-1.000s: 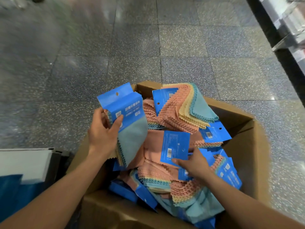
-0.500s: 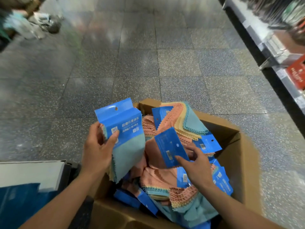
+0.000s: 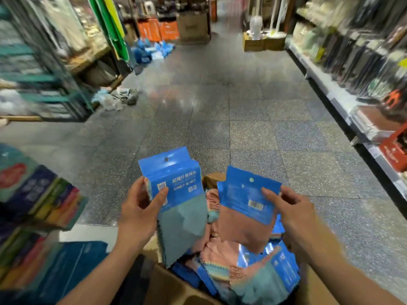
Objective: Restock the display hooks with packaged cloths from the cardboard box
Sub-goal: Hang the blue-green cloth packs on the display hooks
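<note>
Grey speckled tile floor (image 3: 220,111) fills most of my view. It's an aisle with stocked shelves (image 3: 356,69) down the right side and blurry racks (image 3: 37,62) on the left.

Right under me at the bottom edge is the open cardboard box (image 3: 171,287). It's stuffed with a messy pile of packaged cloths (image 3: 253,274), blue cards with pink and teal fabric all jumbled together.

Two lots are held up above the box:
- The left grip (image 3: 138,212) is clamped round a stack of packs (image 3: 178,194). Its thumb is on the front card, the printed side faces me, and teal cloth hangs down below.
- The right grip (image 3: 295,214) pinches a single pack (image 3: 244,208) by its blue card. The barcode side is towards me and pink cloth dangles underneath.

The two sit side by side, roughly upright, with a gap between them, not touching. The stack's front card has a small hang hole (image 3: 166,159) near the top, and the single pack has one too.
</note>
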The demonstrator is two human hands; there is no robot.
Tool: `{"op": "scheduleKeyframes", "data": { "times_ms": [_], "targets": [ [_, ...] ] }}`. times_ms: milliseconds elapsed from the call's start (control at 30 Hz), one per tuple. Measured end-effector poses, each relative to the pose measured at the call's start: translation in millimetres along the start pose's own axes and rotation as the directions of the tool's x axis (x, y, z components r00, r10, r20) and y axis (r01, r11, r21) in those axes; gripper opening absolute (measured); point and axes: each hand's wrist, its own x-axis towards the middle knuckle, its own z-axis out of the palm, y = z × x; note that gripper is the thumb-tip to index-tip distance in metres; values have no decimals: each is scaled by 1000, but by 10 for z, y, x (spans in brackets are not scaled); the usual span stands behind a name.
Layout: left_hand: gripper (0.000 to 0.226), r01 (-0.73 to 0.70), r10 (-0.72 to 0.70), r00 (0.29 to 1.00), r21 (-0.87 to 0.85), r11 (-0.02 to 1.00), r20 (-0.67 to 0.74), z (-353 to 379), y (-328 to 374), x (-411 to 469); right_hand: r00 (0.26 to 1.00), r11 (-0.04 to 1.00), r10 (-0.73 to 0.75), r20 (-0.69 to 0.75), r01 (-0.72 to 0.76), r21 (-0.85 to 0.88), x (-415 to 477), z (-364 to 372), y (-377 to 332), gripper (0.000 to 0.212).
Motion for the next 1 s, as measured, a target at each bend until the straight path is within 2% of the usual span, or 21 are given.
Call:
{"op": "scheduleKeyframes", "data": {
  "times_ms": [67, 133, 200, 267, 400, 533, 633, 733, 767, 800, 900, 1000],
  "targets": [
    [27, -14, 14, 1000, -12, 1000, -5, -79, 357, -180, 1000, 999, -23, -6, 23, 39, -62, -33, -276, 48],
    [35, -35, 35, 999, -11, 999, -20, -163, 673, -388, 1000, 997, -22, -3, 22, 75, -142, -66, -549, 68],
    [38, -81, 80, 996, -14, 997, -43, -277, 962, -585, 998, 993, -70, 5, 69, 100, -242, -57, -853, 58],
    [34, -122, 121, 991, -10, 992, -55, -392, 1227, -782, 985, 985, -171, 9, 171, 12, -352, -40, -1180, 43],
    [30, -182, 179, 978, -20, 983, -103, -615, 1741, -1132, 956, 956, -288, 50, 290, -40, -563, 39, -1793, 36],
    [52, -200, 184, 970, -93, 975, -157, -880, 2208, -1389, 934, 951, -310, 178, 305, 56, -780, 210, -2339, 24],
    [53, -249, 232, 952, -65, 966, -201, -1163, 2465, -1564, 904, 951, -307, 296, 280, 132, -948, 457, -2651, 36],
    [55, -254, 228, 935, -65, 965, -271, -1494, 2646, -1717, 869, 943, -329, 370, 279, 182, -1164, 750, -2923, 84],
    [53, -256, 228, 926, -56, 965, -301, -1613, 2704, -1771, 856, 936, -349, 382, 297, 189, -1225, 854, -3007, 91],
    [49, -264, 236, 913, -42, 963, -332, -1733, 2772, -1834, 842, 932, -358, 404, 300, 201, -1282, 964, -3088, 88],
    [34, -323, 304, 865, 20, 946, -398, -2104, 2987, -2043, 782, 915, -398, 479, 304, 264, -1483, 1305, -3327, 48],
    [32, -346, 331, 829, 51, 937, -451, -2462, 3200, -2283, 749, 897, -441, 495, 370, 241, -1711, 1623, -3531, 51]
  ]
}}
